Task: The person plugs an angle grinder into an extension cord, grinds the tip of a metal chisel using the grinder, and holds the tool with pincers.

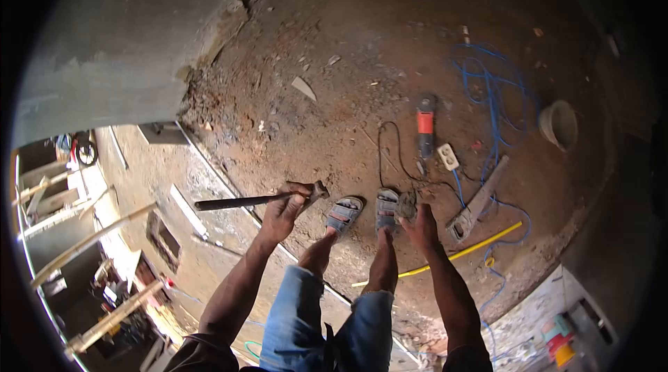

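My left hand [281,216] is closed round a tool [236,202] with a long dark handle that points left; its broader head shows just right of my fingers. In my right hand [422,224], in front of my right foot, is a grey-brown lump [408,204], held by the fingers. Both hands are above the dirt floor [299,142], either side of my sandals. A red and black power tool [426,124] lies ahead, beside a white socket strip [448,156]. A handsaw [480,198] rests to the right.
Blue cable [492,97] lies coiled at the right, near a bucket [558,125]. A yellow strip [456,255] crosses the floor beside my right arm. Loose rubble borders the grey wall [125,45]. Wooden beams [94,245] stand at the left. A red and yellow object [559,344] is at lower right.
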Motion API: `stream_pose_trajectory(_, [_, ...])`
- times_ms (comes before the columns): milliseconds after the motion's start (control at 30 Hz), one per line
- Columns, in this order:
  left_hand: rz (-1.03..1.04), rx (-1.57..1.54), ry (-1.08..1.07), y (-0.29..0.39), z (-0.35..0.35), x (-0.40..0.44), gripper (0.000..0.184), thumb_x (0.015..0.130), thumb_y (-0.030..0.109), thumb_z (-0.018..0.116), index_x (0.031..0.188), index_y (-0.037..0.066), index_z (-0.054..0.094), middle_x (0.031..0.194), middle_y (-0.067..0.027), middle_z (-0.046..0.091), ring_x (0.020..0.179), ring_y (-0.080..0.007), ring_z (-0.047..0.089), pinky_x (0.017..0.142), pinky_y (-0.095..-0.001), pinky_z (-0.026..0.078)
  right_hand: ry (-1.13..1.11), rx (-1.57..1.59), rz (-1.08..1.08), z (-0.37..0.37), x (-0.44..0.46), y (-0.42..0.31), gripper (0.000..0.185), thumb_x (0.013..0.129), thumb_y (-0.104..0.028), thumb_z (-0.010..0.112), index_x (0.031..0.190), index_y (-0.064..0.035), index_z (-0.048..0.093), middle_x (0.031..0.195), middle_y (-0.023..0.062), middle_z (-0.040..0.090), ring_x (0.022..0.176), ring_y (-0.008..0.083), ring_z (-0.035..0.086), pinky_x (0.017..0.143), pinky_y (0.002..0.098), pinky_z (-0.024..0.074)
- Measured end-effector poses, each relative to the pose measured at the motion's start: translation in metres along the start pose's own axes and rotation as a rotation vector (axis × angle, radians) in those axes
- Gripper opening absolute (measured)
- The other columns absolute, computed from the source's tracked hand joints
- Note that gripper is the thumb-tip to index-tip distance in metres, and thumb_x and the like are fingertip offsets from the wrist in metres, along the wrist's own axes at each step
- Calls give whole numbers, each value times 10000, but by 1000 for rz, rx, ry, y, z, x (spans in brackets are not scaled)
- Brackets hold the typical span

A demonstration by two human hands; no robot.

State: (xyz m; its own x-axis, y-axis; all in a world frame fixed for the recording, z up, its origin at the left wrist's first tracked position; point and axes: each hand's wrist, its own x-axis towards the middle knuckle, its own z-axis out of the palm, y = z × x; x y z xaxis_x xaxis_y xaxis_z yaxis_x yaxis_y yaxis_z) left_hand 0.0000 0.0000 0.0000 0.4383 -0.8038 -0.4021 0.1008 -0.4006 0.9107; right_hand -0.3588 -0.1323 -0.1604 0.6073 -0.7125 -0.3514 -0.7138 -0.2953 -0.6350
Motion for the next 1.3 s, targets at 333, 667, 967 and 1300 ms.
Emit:
stream_pose_trajectory(333, [-132,-138,74,-243,-100,94,420,979,439,594,1094,38,547,1023,-74,637,1003,-183,627,833,-335,514,-829,-112,56,154,261,-73,814,893,-369,667,1443,113,311,1482,321,362,1355,432,413,1074,493,412])
stream_pose_trajectory(667, [-202,81,187,-321,-144,160,511,1016,446,519,1281,13,580,1124,-102,649,1018,-203,606,879,-338,489,-758,-503,-495,320,358,-119,676,927,-486,586,1285,85,533,1209,275,611,1092,395,605,934,481,488])
stream_pose_trajectory(967, [161,28,159,-356,-107,210,363,999,404,542,1150,78,593,985,-40,614,899,-159,575,816,-320,471,-953,-257,-710,203,237,28,284,985,-183,487,1159,19,585,983,182,659,856,268,649,776,381,515])
stream_pose_trajectory(1300, [65,-4,59,-348,-65,229,400,1001,420,553,1164,59,603,1025,-80,639,935,-189,620,838,-336,533,-697,439,154,187,87,71,320,964,-155,565,1239,8,579,1106,178,685,893,228,666,834,343,517])
